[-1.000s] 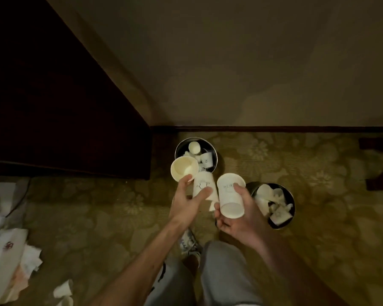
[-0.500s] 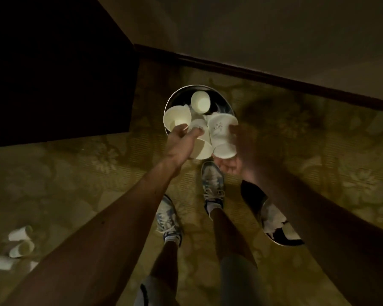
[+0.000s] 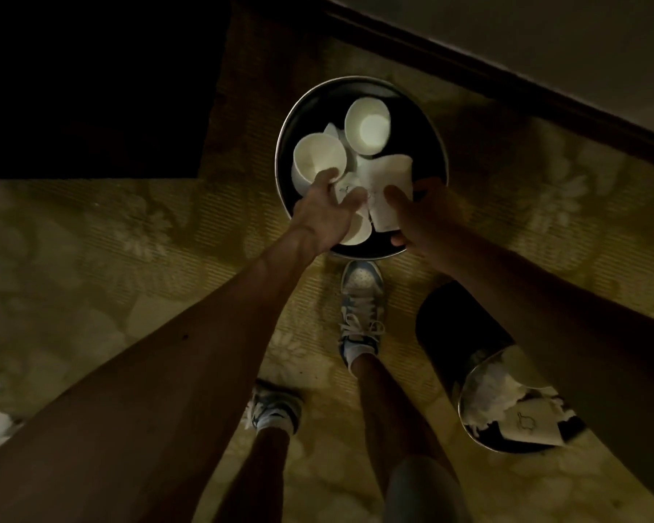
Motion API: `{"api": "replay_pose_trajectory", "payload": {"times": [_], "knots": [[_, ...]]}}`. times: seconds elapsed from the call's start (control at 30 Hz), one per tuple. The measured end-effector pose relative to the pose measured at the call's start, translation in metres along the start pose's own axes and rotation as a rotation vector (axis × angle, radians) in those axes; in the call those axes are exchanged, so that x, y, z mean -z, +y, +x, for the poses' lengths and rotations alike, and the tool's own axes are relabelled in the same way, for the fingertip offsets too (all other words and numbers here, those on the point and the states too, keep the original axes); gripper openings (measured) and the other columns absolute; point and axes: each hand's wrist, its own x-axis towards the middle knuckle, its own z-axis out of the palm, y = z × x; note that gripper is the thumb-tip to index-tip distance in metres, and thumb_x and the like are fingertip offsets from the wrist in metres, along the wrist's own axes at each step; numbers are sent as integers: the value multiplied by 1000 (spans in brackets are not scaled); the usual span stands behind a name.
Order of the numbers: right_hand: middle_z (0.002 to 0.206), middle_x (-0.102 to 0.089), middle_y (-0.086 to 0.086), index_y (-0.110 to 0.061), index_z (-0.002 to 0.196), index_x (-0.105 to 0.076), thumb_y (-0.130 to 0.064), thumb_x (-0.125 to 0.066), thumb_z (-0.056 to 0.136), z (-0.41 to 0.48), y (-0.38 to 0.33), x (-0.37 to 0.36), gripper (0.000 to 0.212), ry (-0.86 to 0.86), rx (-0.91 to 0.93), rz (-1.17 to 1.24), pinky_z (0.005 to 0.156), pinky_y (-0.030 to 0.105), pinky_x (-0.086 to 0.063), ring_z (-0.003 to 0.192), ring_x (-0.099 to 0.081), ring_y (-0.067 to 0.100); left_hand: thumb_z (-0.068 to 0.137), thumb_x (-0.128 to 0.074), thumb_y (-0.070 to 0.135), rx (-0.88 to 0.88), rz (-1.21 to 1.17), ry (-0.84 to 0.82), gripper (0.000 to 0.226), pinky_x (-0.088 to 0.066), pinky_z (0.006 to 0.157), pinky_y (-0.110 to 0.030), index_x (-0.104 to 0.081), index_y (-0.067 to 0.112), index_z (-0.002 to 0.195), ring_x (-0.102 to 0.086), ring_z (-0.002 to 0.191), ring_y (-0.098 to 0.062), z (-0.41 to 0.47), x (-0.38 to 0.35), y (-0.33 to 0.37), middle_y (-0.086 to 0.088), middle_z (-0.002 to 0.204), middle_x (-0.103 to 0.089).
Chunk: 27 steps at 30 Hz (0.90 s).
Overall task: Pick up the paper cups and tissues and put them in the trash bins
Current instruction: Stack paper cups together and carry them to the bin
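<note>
The round bin [image 3: 359, 78] is hemmed in by the dark cabinet [image 3: 91, 88] on its left and the baseboard [image 3: 506, 81] behind. Open carpet [image 3: 91, 239] lies to the left, and a second bin [image 3: 461, 394] stands by my right arm. My left hand [image 3: 323, 217] grips two white paper cups, an upper cup [image 3: 318, 156] and a lower cup [image 3: 355, 232]. My right hand [image 3: 423, 217] grasps a printed cup [image 3: 387, 183] that is tilted. A loose cup [image 3: 367, 126] lies inside. Compared with half a second ago, the held cups reach farther over the bin's mouth.

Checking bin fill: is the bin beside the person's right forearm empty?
No, the near bin holds crumpled tissue and a printed paper cup.
</note>
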Motion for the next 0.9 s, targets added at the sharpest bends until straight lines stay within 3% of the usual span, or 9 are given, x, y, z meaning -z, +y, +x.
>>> {"api": "replay_pose_trajectory", "payload": {"times": [0.07,0.13,0.27,0.37,0.47,0.53,0.63,0.7,0.9], "knots": [[123,-59,13,-4,137,-44,-36,-58,95,0,1,-4,54,37,28,-114,68,32,-60,87,-68,29,93,-57,49,-36,22,4,65,-45,103,-40,-28,37,149,-49,127,-27,-5,2,1,-8,144,-48],[129,-57,17,-2,136,-47,-35,-59,94,-7,4,-5,55,71,66,-239,86,41,-55,107,-63,33,97,-53,45,-117,67,16,63,-45,101,-36,-25,35,151,-50,127,-27,-16,6,3,-8,144,-49],[125,-57,14,-6,127,-53,-30,-60,91,-50,12,-2,44,122,165,-348,79,30,-41,111,-56,29,99,-52,32,-286,229,114,41,-50,84,-28,-43,25,138,-63,107,-23,-55,29,8,-9,124,-64],[90,-60,-10,-22,97,-57,-28,-63,89,-110,17,-2,11,88,284,-304,67,26,-43,87,-61,13,96,-55,33,-341,290,184,13,-54,69,-34,-58,20,98,-64,81,-14,-99,64,12,0,90,-67],[78,-54,-21,-30,92,-53,-32,-63,90,-182,18,-9,11,14,413,-279,58,14,-37,71,-55,-8,93,-56,34,-451,503,162,19,-44,59,-30,-55,24,77,-60,73,-14,-159,107,19,4,76,-61],[77,-59,-20,-34,87,-54,-31,-66,88,-241,16,-19,13,-31,500,-240,63,16,-42,74,-58,-12,92,-55,37,-530,683,127,18,-38,58,-30,-53,27,77,-56,74,-17,-217,143,19,4,77,-58],[80,-63,-5,-32,89,-56,-28,-69,87,-331,13,-44,14,-134,598,-250,69,32,-52,76,-62,7,89,-52,47,-584,922,102,18,-35,64,-31,-55,30,84,-51,78,-21,-316,203,11,3,80,-54],[72,-59,0,-28,93,-56,-27,-70,88,-391,12,-64,15,-209,702,-282,64,31,-49,68,-58,10,88,-50,51,-598,1038,82,21,-33,60,-31,-57,31,89,-55,77,-24,-386,242,-6,7,73,-49],[83,-46,-13,-29,107,-55,-36,-66,87,-541,19,-153,24,-372,1007,-567,63,27,-44,73,-48,5,89,-46,53,-604,1312,209,32,-24,50,-26,-57,25,101,-61,77,-27,-579,338,-134,2,89,-59]]}}
